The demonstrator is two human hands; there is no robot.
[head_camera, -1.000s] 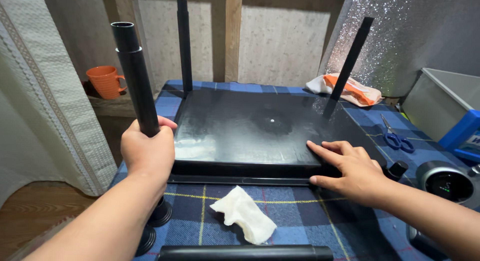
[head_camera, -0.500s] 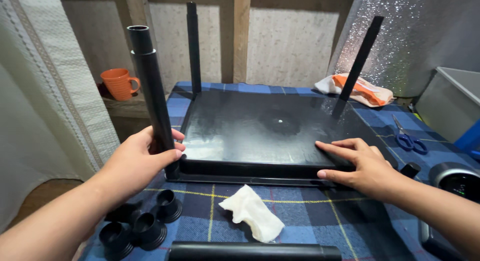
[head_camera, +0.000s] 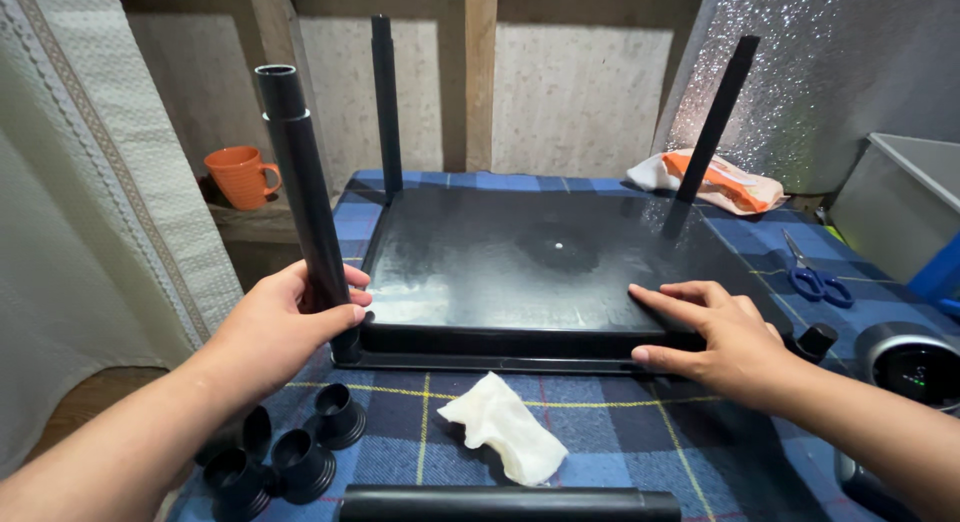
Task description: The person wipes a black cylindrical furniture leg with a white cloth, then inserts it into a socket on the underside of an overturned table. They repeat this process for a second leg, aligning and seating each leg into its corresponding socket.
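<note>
A black square panel (head_camera: pixel 540 257) lies flat on a blue plaid cloth. Black tubes stand upright at three of its corners. My left hand (head_camera: pixel 285 322) is wrapped around the near-left tube (head_camera: pixel 300 182) close to its base. My right hand (head_camera: pixel 715 332) rests flat on the panel's near-right edge, fingers spread, holding nothing. The other two tubes stand at the far left (head_camera: pixel 385 107) and the far right (head_camera: pixel 715 117).
Several black caps (head_camera: pixel 285 452) sit at the near-left. A crumpled white wipe (head_camera: pixel 505 437) and a loose black tube (head_camera: pixel 510 504) lie in front. Blue scissors (head_camera: pixel 815 277), a grey bin (head_camera: pixel 905 202), an orange mug (head_camera: pixel 238 175), a wipes packet (head_camera: pixel 715 177) surround the panel.
My left hand has slid down the near-left tube towards its base. The view has tilted down, showing the caps. My right hand stays on the panel edge.
</note>
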